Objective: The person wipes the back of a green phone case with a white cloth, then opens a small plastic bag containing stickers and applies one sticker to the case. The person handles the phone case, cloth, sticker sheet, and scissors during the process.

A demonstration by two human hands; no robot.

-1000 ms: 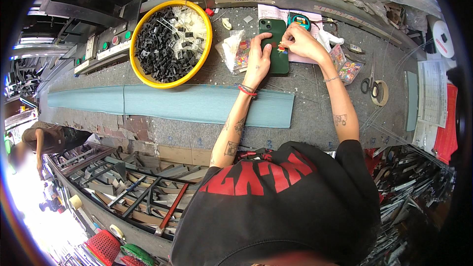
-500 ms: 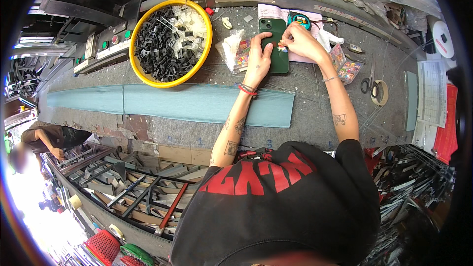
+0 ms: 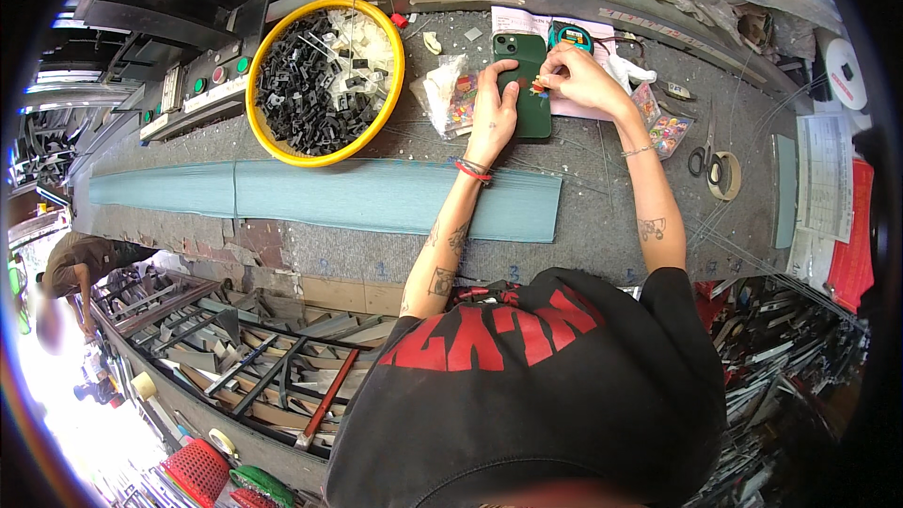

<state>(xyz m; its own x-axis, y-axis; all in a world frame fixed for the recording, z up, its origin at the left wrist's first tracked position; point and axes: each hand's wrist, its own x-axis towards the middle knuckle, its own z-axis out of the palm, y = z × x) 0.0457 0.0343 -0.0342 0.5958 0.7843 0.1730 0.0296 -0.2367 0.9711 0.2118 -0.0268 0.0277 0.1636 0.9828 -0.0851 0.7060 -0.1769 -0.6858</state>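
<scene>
A dark green smartphone point(image 3: 534, 120) lies back side up on the bench, its camera lenses toward the far end. My left hand point(image 3: 493, 118) grips it from the left, with the thumb and a finger over its back. At its right edge my right hand point(image 3: 583, 80) pinches a small colourful piece point(image 3: 538, 87), which looks like a sticker, against or just above the phone's back. Left of the phone lies a clear plastic bag point(image 3: 450, 99) with small colourful pieces. More colourful packets point(image 3: 668, 134) lie right of my right wrist.
A yellow-rimmed round tub point(image 3: 403, 85) holds black and whitish plastic clips. Long blue-grey strips point(image 3: 376, 198) lie along the near bench. A teal tape measure point(image 3: 572, 36), scissors point(image 3: 701, 155) and a tape roll point(image 3: 725, 179) lie at the right. Another person point(image 3: 80, 268) bends at the far left.
My right hand has shifted slightly, and the small piece shows more colour and its angle differs. My left hand keeps its place on the phone. The other person has bent lower, reaching downward.
</scene>
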